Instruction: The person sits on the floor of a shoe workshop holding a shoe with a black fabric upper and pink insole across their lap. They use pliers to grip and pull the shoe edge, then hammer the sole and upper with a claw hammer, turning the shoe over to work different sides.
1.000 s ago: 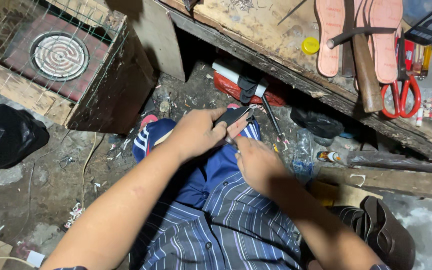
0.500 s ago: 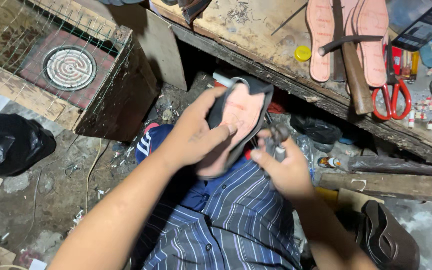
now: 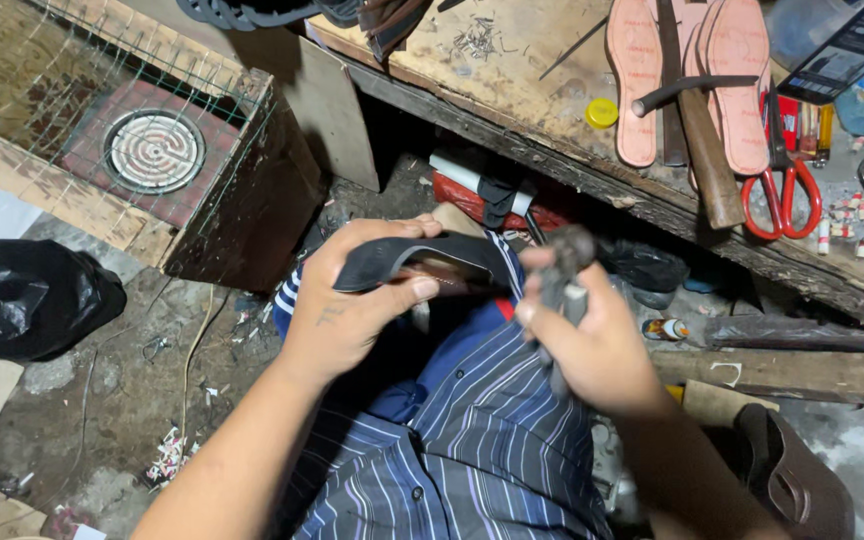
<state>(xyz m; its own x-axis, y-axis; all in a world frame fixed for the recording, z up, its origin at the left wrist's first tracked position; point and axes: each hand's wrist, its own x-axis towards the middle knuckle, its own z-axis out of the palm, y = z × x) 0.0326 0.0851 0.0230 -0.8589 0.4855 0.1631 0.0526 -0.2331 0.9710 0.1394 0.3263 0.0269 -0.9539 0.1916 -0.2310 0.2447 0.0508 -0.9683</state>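
Over my lap, my left hand (image 3: 352, 315) pinches a light, bendy dark sole (image 3: 407, 258) by its edge; my right hand (image 3: 592, 340) fists a grimy tool (image 3: 562, 275).

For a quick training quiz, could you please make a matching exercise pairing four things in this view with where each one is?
Things:
1. dark shoe sole
2. grey tool
3. red-handled scissors
4. yellow cap

Places:
A. on the wooden bench, left of the pink insoles
B. in the left hand
C. on the bench, right of the hammer
D. in the right hand

Pairs: 1-B, 2-D, 3-C, 4-A
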